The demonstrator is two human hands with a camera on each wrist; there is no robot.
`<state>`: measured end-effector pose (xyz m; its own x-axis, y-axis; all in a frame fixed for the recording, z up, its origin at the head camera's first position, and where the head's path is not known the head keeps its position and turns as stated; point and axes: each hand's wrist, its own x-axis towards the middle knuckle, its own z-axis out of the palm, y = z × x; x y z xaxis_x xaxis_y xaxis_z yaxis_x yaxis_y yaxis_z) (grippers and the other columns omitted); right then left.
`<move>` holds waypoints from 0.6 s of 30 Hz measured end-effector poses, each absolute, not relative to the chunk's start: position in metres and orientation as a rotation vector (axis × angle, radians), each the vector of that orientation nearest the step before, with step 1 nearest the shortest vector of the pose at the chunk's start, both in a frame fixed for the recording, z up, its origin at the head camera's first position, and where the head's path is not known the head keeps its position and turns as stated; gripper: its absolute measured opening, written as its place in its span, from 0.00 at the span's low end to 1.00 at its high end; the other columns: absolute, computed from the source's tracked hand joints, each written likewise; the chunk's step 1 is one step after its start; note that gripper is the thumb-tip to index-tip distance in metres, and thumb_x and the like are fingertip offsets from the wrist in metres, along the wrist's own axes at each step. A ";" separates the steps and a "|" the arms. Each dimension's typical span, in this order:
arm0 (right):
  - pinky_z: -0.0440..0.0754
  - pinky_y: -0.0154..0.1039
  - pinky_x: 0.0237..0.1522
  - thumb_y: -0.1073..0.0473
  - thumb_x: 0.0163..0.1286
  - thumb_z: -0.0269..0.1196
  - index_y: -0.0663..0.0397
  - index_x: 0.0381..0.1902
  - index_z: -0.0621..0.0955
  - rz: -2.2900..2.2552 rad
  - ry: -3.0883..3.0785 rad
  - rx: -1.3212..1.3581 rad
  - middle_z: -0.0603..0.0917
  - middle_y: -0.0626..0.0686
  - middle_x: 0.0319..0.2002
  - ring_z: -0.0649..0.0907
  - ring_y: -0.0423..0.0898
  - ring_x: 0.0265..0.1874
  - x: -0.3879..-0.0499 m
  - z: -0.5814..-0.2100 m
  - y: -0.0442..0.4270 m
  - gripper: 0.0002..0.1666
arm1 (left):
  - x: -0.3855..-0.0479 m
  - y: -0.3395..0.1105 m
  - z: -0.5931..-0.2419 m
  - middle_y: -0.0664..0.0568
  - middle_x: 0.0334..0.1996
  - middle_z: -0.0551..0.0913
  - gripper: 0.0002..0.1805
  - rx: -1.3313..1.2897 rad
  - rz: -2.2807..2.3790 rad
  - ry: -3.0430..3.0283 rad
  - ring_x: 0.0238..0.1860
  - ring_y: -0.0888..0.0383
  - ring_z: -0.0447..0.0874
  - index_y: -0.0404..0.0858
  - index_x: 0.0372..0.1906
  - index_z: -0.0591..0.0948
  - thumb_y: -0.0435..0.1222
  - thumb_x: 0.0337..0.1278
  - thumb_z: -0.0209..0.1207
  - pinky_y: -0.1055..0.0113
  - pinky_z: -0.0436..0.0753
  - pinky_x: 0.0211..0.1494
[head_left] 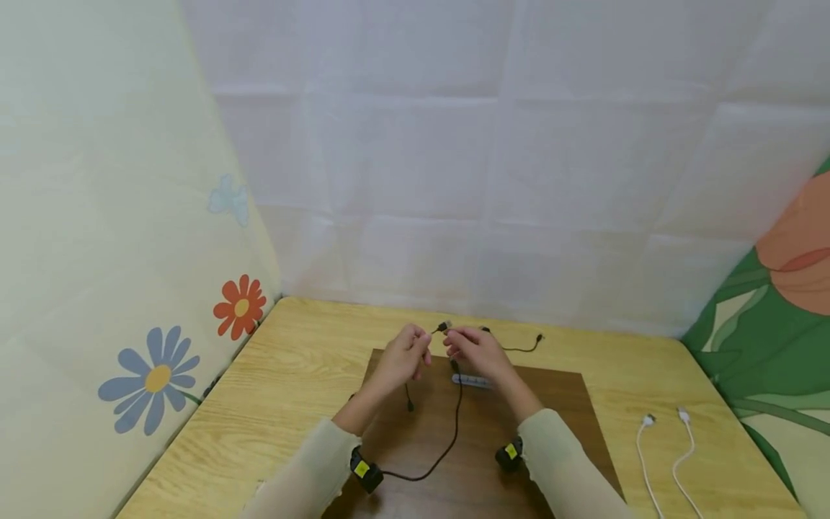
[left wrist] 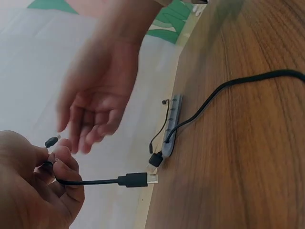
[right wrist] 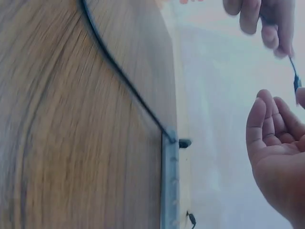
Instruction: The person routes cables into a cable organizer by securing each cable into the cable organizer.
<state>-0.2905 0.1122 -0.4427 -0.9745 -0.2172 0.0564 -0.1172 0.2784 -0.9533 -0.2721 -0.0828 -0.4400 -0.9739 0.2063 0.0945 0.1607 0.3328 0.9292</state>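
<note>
My left hand [head_left: 405, 355] pinches a short black USB cable [left wrist: 90, 182] between thumb and fingers. One black plug [left wrist: 136, 180] with a metal tip dangles below that hand; the other plug [head_left: 444, 326] sticks up above it. Close beside the upper plug is my right hand [head_left: 476, 349], its fingers loosely bent and blurred in the left wrist view; I see no clear grip on it. A grey slotted cable holder [left wrist: 174, 119] lies on the brown board [head_left: 519, 404] below, with a longer black cable [right wrist: 126, 83] seated in its end slot.
Behind the holder another short black cable [head_left: 521, 349] lies on the yellow wood table [head_left: 311, 346]. Two white USB cables [head_left: 681, 461] lie at the right. A white sheet [head_left: 402, 158] hangs behind, with flowered sheets on both sides.
</note>
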 end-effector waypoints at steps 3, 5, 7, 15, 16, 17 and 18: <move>0.82 0.55 0.55 0.49 0.78 0.58 0.67 0.59 0.80 -1.873 2.405 -0.328 0.85 0.67 0.50 0.87 0.54 0.45 -0.287 -0.440 0.108 0.26 | -0.270 -0.080 -0.441 0.49 0.28 0.84 0.16 0.356 1.751 2.534 0.15 0.59 0.73 0.37 0.49 0.75 0.46 0.80 0.47 0.68 0.74 0.21; 0.82 0.56 0.55 0.49 0.77 0.59 0.66 0.55 0.81 -1.900 2.409 -0.308 0.85 0.66 0.47 0.87 0.52 0.44 -0.291 -0.444 0.108 0.24 | -0.270 -0.077 -0.440 0.49 0.28 0.84 0.15 0.357 1.748 2.527 0.15 0.59 0.73 0.39 0.48 0.75 0.46 0.80 0.47 0.68 0.75 0.22; 0.82 0.55 0.55 0.48 0.76 0.62 0.63 0.49 0.83 -1.930 2.410 -0.281 0.86 0.63 0.44 0.87 0.49 0.43 -0.291 -0.444 0.108 0.21 | -0.270 -0.074 -0.441 0.51 0.27 0.84 0.15 0.366 1.739 2.521 0.15 0.59 0.73 0.39 0.48 0.76 0.47 0.80 0.48 0.68 0.74 0.21; 0.81 0.53 0.56 0.57 0.76 0.61 0.66 0.48 0.80 -2.108 2.272 -0.238 0.87 0.51 0.40 0.84 0.44 0.39 -0.295 -0.436 0.111 0.15 | -0.265 -0.066 -0.446 0.49 0.28 0.84 0.14 0.477 1.668 2.539 0.15 0.60 0.75 0.38 0.45 0.76 0.46 0.79 0.49 0.69 0.75 0.20; 0.82 0.50 0.55 0.59 0.77 0.60 0.68 0.49 0.79 -2.123 2.257 -0.223 0.87 0.50 0.39 0.85 0.42 0.38 -0.296 -0.436 0.113 0.14 | -0.263 -0.065 -0.447 0.49 0.28 0.84 0.13 0.491 1.644 2.547 0.16 0.60 0.75 0.39 0.45 0.76 0.45 0.79 0.49 0.69 0.75 0.19; 0.83 0.47 0.53 0.60 0.77 0.59 0.69 0.50 0.78 -2.141 2.234 -0.201 0.87 0.49 0.38 0.85 0.41 0.37 -0.297 -0.435 0.114 0.14 | -0.260 -0.065 -0.449 0.49 0.28 0.84 0.12 0.511 1.617 2.554 0.16 0.60 0.75 0.39 0.45 0.75 0.44 0.79 0.49 0.69 0.76 0.19; 0.84 0.43 0.50 0.61 0.77 0.58 0.70 0.50 0.77 -2.145 2.223 -0.186 0.87 0.49 0.37 0.85 0.40 0.35 -0.298 -0.435 0.115 0.14 | -0.257 -0.064 -0.450 0.49 0.28 0.83 0.11 0.532 1.588 2.561 0.16 0.60 0.76 0.39 0.45 0.75 0.42 0.79 0.50 0.68 0.76 0.19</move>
